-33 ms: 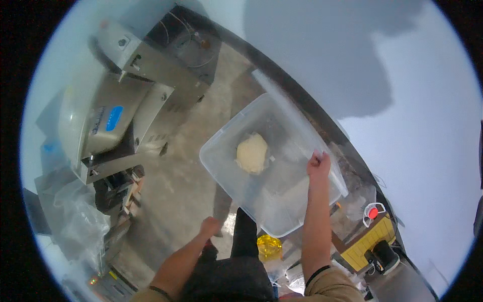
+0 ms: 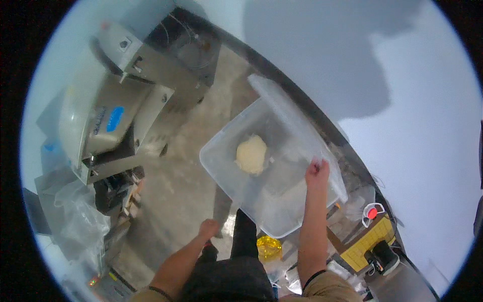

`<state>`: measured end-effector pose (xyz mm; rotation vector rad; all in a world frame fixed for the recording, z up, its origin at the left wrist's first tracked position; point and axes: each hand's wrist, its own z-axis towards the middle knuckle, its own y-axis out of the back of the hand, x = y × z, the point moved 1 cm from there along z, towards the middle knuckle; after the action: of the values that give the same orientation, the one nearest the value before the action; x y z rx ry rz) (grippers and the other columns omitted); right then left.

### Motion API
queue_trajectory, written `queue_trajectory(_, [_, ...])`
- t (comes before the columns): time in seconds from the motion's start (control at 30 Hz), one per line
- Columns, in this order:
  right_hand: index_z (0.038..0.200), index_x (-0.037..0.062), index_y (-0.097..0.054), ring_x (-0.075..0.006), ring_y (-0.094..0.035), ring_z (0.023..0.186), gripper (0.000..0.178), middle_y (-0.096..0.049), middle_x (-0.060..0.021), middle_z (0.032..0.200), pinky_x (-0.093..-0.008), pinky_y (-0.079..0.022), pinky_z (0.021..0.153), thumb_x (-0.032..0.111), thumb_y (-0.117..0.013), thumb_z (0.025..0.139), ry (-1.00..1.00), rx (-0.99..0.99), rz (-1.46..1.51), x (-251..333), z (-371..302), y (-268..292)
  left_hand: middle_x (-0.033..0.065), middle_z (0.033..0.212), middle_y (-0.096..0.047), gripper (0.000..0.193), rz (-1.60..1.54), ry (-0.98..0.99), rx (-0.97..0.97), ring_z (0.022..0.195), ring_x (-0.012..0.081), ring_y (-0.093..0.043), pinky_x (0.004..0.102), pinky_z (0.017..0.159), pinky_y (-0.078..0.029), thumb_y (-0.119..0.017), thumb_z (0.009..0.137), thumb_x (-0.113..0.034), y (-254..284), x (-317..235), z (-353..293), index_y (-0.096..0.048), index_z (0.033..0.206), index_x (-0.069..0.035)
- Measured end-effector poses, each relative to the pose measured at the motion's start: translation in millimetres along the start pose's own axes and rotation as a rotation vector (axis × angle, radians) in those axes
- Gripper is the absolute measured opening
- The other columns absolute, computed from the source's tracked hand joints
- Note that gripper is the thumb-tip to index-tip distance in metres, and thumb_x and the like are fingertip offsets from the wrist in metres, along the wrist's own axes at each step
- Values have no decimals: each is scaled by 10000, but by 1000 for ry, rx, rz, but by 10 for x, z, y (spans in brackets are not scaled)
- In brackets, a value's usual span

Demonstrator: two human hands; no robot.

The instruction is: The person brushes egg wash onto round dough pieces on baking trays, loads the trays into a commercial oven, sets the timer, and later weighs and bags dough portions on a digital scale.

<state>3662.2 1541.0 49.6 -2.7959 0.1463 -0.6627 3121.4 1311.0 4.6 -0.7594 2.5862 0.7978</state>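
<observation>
A large translucent plastic bin (image 2: 226, 189) stands below me with a pale, rounded lump of dough (image 2: 251, 154) inside, towards its left side. Along the bin's right side, its translucent lid (image 2: 289, 113) leans up at a slant. My right hand (image 2: 317, 172) reaches over the bin and is closed on the lid's edge; the fingertips are partly hidden. Left of the bin, my left hand (image 2: 208, 229) hangs low with its fingers curled. What it holds, if anything, I cannot make out.
A steel machine with a rounded bowl (image 2: 108, 116) stands at the left, above a crumpled clear plastic bag (image 2: 80, 216). Yellow oil in a container (image 2: 269, 248) sits near my legs. A jug with a red cap (image 2: 372, 213) and a yellow box (image 2: 367, 246) are at the right, by the wall.
The lid has tipped further in over the bin, showing more of its face. My right hand has shifted slightly down and left with it. The left hand and the dough stay about the same.
</observation>
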Motion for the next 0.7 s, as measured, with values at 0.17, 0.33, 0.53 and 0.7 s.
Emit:
queue_trajectory(0.17, [1067, 77, -609, -153, -597, 630, 271, -652, -59, 821, -237, -468, 487, 327, -683, 992, -222, 83, -49, -361, -1645, 1142, 71, 875, -702, 154, -218, 171, -4, 727, 204, -680, 339, 599, -531, -712, 932, -204, 79, 60, -330, -654, 1037, -108])
queue_trajectory(0.33, [1209, 28, -624, -210, -658, 832, 361, -690, -101, 1062, -316, -612, 747, 348, -635, 1043, -281, -174, 27, -1301, -2509, 1913, 73, 852, -694, 154, -524, 336, 5, 718, 195, -681, 346, 578, -530, -650, 999, -221, 97, -233, -512, -634, 1076, -89])
queue_trajectory(0.53, [1302, 1, -580, -283, -669, 1095, 471, -661, -137, 1250, -381, -615, 965, 399, -608, 1052, -260, -162, 69, -1857, -2546, 2248, 90, 848, -754, 276, -507, 326, -95, 737, 202, -709, 370, 664, -559, -634, 943, -293, 388, -528, -897, -717, 987, -33])
queue_trajectory(0.7, [1307, -11, -549, -293, -658, 1110, 488, -645, -161, 1227, -388, -619, 940, 411, -578, 1065, -369, -104, 4, -2091, -2210, 2479, 97, 885, -761, 246, -844, 416, -157, 742, 190, -710, 369, 664, -564, -665, 925, -265, 516, -244, -1206, -717, 973, -29])
